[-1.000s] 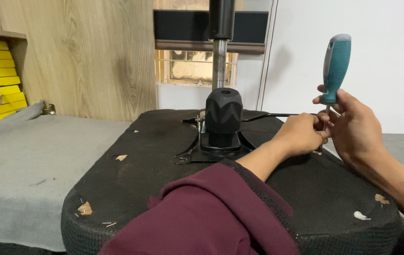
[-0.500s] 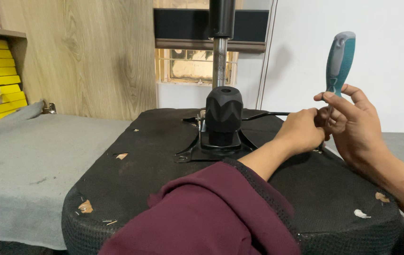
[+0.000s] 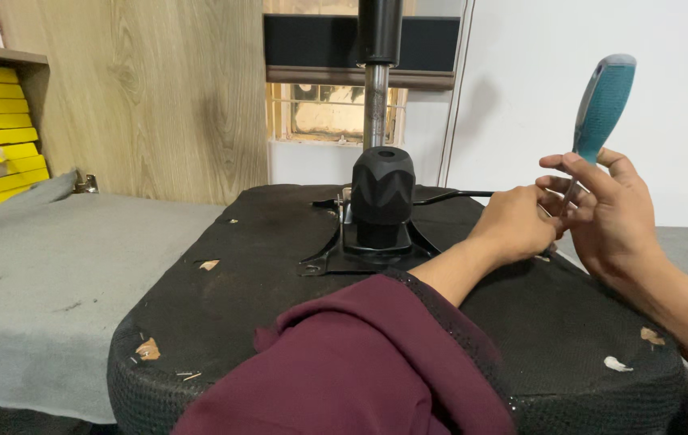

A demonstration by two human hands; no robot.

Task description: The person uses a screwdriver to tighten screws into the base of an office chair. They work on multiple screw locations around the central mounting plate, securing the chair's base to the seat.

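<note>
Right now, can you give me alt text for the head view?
Right hand holds a teal-handled screwdriver upright beside the left hand, above an upturned black chair seat with its metal mechanism, on a grey-covered bench.

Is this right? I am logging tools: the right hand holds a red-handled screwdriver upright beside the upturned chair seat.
Not quite. The head view shows the screwdriver has a teal handle, not red. The rest stands: the right hand holds it upright beside the upturned chair seat, with the left hand close by.
</note>
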